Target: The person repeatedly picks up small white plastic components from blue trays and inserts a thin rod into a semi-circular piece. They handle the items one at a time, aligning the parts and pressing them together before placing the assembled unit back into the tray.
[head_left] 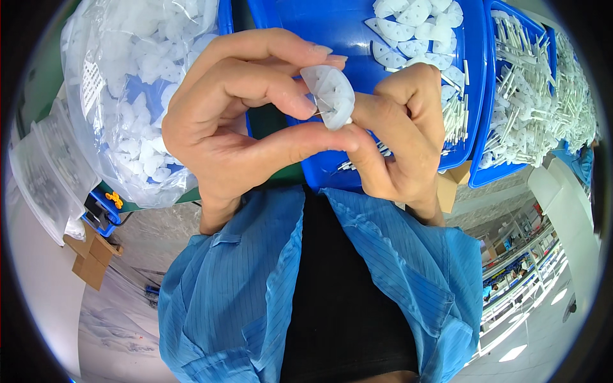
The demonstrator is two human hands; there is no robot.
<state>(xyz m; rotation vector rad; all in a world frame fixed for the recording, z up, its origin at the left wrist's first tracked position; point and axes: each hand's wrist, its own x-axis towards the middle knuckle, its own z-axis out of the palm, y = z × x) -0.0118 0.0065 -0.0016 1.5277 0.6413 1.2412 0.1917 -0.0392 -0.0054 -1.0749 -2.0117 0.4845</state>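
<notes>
Between my two hands, above the blue trays, is a small translucent white fan-shaped plastic piece [333, 92] with small holes in it. My left hand [236, 102] is closed round its left side, with the thumb reaching under its lower end. My right hand [402, 131] pinches the lower right edge of the piece between thumb and forefinger. A thin wire-like pin shows at the left of the piece, by my left fingertips. What it is fixed to cannot be made out. My right fingers partly hide a small white end at the bottom of the piece.
A clear plastic bag [137, 70] of similar white pieces lies at the left. Ahead, a blue tray [306, 19] holds more pieces [415, 29] and thin white sticks [454, 121]. Farther right, another blue tray [480, 150] is heaped with white sticks [523, 96]. A cardboard box [96, 262] stands lower left.
</notes>
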